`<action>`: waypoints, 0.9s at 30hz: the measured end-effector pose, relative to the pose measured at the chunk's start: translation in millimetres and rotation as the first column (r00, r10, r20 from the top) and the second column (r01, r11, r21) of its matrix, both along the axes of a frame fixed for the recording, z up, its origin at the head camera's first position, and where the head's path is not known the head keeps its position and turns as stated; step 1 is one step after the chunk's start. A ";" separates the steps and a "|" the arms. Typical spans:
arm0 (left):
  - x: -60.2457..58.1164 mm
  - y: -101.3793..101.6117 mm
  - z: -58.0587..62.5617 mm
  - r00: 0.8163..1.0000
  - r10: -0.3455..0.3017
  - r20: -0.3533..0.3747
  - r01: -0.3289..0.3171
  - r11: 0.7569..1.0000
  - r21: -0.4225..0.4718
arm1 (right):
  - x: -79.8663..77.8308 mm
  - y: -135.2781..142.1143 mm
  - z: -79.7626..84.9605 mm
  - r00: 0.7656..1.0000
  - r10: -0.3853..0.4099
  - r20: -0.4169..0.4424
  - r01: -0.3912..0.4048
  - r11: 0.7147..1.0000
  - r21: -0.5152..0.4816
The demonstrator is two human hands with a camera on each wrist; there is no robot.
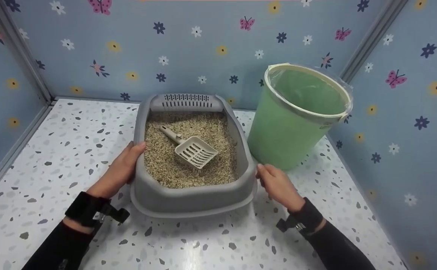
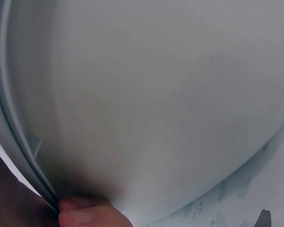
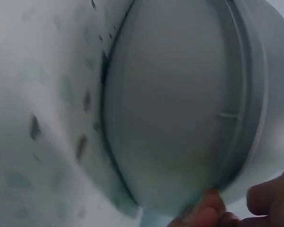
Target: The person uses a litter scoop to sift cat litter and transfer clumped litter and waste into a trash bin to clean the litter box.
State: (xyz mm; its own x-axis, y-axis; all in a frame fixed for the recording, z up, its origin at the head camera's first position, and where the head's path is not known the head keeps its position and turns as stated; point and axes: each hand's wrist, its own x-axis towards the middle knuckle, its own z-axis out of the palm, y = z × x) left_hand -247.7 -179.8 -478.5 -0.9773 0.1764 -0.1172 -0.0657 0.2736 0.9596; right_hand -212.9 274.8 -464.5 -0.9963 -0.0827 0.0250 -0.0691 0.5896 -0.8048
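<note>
A grey litter box [image 1: 192, 204] stands on the speckled surface, filled with tan pellet litter [image 1: 188, 178]. On the litter lies a beige slotted litter scoop [image 1: 184, 144], its handle towards the back left. My left hand [image 1: 119, 170] grips the box's left rim, thumb on top; fingertips [image 2: 92, 215] show under the rim in the left wrist view. At the front right corner, my right hand [image 1: 278, 185] holds the rim, with fingers [image 3: 208, 208] tucked beneath it and the thumb on the outer side. Both palms are hidden.
A green trash bin [image 1: 282, 135] with a clear liner stands close to the box's right side, just beyond my right hand. Blue patterned panels [image 1: 188, 45] enclose the back and both sides. The white speckled surface [image 1: 188, 243] extends in front of the box.
</note>
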 end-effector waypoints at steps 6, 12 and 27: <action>-0.3 1.3 0.8 1.000 -0.010 0.001 0.010 1.000 -0.009 | -14.1 -1.1 65.0 0.982 0.034 -0.187 0.011 0.972 0.235; 1.9 -0.5 2.1 1.000 -0.004 0.009 0.003 1.000 0.016 | -42.4 -37.9 129.9 0.939 0.212 -0.270 -0.122 0.941 0.314; 1.3 -2.8 4.1 0.999 -0.006 0.031 0.006 1.000 0.027 | -124.4 -101.5 130.8 0.869 0.488 0.083 -0.417 0.630 0.655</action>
State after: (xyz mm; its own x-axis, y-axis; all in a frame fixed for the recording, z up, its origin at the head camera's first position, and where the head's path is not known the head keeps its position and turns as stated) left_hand -246.3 -182.6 -474.4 -0.9721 0.1857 -0.1430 -0.0944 0.2485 0.9640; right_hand -337.3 173.2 -333.8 -0.8242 -0.5538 -0.1183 -0.5212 0.8235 -0.2239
